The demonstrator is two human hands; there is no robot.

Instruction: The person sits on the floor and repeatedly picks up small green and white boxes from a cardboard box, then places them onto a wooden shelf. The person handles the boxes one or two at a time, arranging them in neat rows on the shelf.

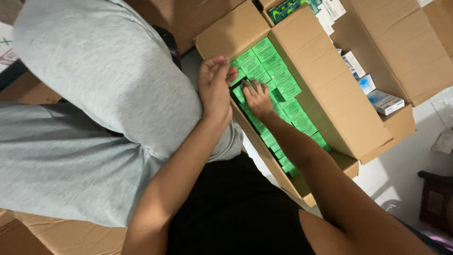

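Hands, two: left hand (214, 87) fingers loosely curled, right hand (257, 98) fingers pinching one green box (240, 90).

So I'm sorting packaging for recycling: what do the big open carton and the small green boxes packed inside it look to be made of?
The big carton looks like brown corrugated cardboard: matte, with creased flaps. The small green boxes seem thin printed paperboard with a slight sheen and sharp folded edges, though the view is too far to be sure. Both hands rest on them.

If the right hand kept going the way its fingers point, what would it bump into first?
The right hand points into the open cardboard carton, fingertips already on the packed rows of small green boxes. It would likely press on those boxes first; beyond them is the carton's far flap. Depth is hard to judge.
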